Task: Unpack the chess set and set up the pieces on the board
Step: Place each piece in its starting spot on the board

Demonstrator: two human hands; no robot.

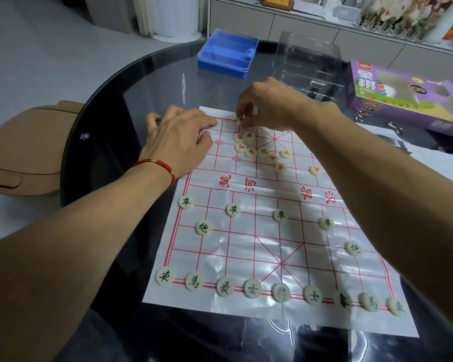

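Soft indoor light, glare, edge distortion

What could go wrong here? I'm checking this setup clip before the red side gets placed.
The right hand pinches a red piece just above the loose red pile; a brush could scatter it. The thin sheet board lies on slick glass, and the left hand pressing its corner might shift it, disturbing the black back row.
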